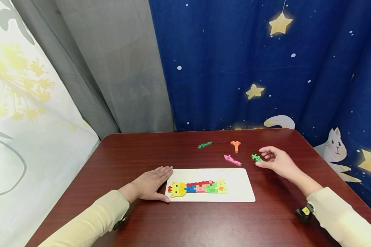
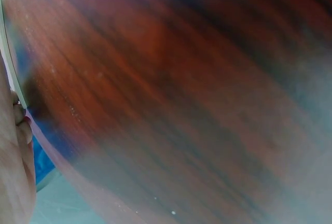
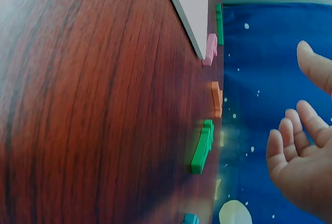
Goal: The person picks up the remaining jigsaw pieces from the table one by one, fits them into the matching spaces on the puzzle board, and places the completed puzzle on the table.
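Note:
A white board (image 1: 239, 185) lies on the table, bearing joined giraffe puzzle pieces (image 1: 201, 187) with a yellow head at the left end. My left hand (image 1: 153, 183) rests flat at the board's left edge, its thumb along the front corner. In the left wrist view only a strip of that hand (image 2: 15, 151) shows. My right hand (image 1: 278, 161) holds nothing, thumb spread from loosely bent fingers, close by a bright green puzzle piece (image 1: 256, 157). From the right wrist, the same hand (image 3: 306, 151) appears apart from the green piece (image 3: 202, 149) on the tabletop.
Behind the board lie a pink piece (image 1: 233, 160), an orange piece (image 1: 236, 146) and a dark green piece (image 1: 205, 145). In the right wrist view a teal piece (image 3: 191, 219) shows at the bottom edge. A blue curtain (image 1: 219, 68) hangs beyond the table (image 1: 136, 147).

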### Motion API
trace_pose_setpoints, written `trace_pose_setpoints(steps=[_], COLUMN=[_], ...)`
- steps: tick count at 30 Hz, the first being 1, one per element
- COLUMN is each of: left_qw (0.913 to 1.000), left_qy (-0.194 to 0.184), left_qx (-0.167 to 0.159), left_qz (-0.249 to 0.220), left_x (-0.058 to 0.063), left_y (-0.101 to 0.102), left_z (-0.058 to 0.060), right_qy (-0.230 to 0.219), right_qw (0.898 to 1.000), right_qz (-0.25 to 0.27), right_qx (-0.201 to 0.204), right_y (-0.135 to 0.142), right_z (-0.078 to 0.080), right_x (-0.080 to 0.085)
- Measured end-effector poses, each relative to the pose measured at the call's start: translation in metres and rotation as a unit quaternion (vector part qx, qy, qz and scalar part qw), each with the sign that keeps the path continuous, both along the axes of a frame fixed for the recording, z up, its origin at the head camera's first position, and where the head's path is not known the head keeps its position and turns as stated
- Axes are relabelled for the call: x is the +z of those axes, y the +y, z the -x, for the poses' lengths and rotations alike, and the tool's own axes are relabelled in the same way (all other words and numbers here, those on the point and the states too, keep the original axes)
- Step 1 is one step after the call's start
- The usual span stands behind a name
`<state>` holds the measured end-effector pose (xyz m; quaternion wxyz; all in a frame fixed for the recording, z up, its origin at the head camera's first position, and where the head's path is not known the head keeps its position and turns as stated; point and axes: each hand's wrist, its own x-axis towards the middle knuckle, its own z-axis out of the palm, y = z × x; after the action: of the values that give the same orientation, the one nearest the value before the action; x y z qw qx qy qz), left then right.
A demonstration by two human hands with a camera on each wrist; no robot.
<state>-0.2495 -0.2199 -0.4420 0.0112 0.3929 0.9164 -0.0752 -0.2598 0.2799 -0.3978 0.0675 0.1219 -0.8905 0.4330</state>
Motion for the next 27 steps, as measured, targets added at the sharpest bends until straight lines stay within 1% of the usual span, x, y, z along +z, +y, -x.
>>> trace_pose_setpoints(steps=[4,7,13,20,27], left_qw=[1.0,1.0,1.0,1.0,1.0], left_qy=[0.001,0.0,-0.005,-0.001,0.001], left_qx=[-0.002,-0.002,0.003,0.0,-0.003], left_qz=[0.001,0.001,0.002,0.002,0.002], left_x=[0.001,0.001,0.002,0.001,0.002], left_y=[0.0,0.0,0.0,0.0,0.0], left_z=[0.0,0.0,-0.001,-0.001,-0.001], right_qy=[-0.004,-0.014,-0.031,-0.024,-0.031], right_qw=[0.999,0.998,0.995,0.991,0.986], right_qz=[-0.008,-0.01,-0.012,-0.018,-0.022], right_qx=[-0.043,-0.066,-0.092,-0.131,-0.16], right_y=[0.008,0.015,0.027,0.038,0.052], right_z=[-0.002,-0.003,-0.005,-0.007,-0.009], right_x=[-0.001,-0.003,-0.007,-0.014,-0.022])
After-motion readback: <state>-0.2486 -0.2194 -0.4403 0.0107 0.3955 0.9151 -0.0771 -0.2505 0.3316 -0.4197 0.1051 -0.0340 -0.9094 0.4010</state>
